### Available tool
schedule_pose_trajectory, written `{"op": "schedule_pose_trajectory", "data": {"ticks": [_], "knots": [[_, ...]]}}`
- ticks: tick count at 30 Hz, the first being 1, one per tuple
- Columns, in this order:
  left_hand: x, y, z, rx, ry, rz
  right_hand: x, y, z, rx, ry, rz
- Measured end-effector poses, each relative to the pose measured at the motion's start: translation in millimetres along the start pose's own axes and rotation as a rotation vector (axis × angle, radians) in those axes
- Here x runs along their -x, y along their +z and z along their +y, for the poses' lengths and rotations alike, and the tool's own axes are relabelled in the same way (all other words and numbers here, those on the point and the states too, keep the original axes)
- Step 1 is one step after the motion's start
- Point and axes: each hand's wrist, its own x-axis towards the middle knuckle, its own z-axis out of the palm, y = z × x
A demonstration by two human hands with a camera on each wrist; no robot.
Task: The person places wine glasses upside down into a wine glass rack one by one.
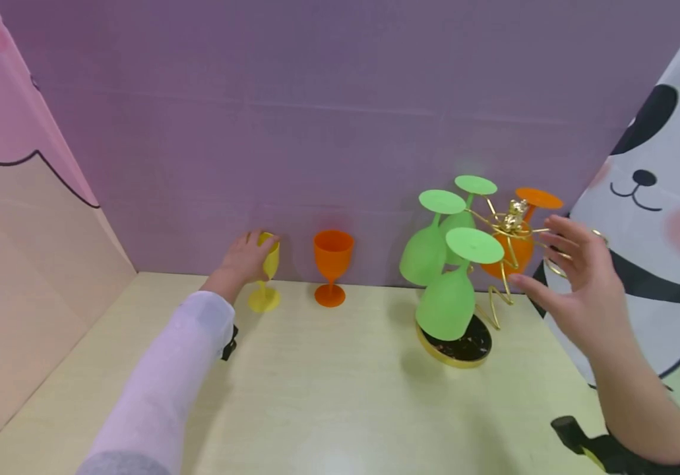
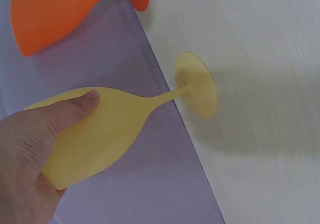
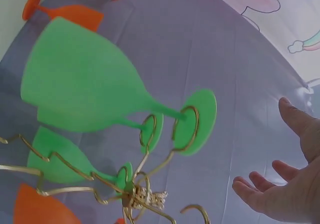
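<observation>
A yellow goblet [image 2: 107,129] stands upright near the back wall, its foot by the table's rear edge. My left hand [image 1: 246,257] grips its bowl, with the thumb [image 2: 82,106] along one side. To its right stands an orange goblet [image 1: 333,254], upright and untouched. On the right, a gold wire rack [image 1: 512,231] holds several green goblets [image 1: 448,303] and another orange goblet [image 1: 514,247], all hanging upside down by their feet. My right hand [image 1: 589,290] is beside the rack, fingers apart and loosely bent, with nothing held. In the right wrist view its fingers are apart from the rack.
The rack has a round black base with a gold rim [image 1: 458,353]. A purple backdrop [image 1: 340,132] rises behind the pale table [image 1: 328,396]. A panda-printed panel [image 1: 660,264] stands at the right, and a pink and cream panel [image 1: 31,231] at the left.
</observation>
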Motion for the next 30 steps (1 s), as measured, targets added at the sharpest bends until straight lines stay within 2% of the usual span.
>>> {"op": "schedule_pose_trajectory", "data": {"ticks": [4,7,14,20,24,30], "knots": [[0.3,-0.9,-1.0,-0.002,0.006,-0.001,-22,-12.4,0,0.102,0.095,-0.058],[1.7,-2.2,-1.7,-0.005,0.012,-0.001,-42,-20.4,-1,0.175,0.110,-0.110],[4.4,-3.5,-3.3,0.003,0.005,0.005,-94,-32.5,3,0.394,-0.001,-0.322],[5.3,-3.3,-4.1,0.002,-0.001,-0.005,-128,-36.9,14,0.532,-0.064,-0.520],[6.4,-3.3,-3.9,-0.002,-0.006,-0.013,-146,-37.3,21,0.629,-0.114,-0.647],[8.2,-3.2,-3.1,-0.010,0.007,0.001,-160,-35.8,32,0.657,-0.117,-0.814]]}}
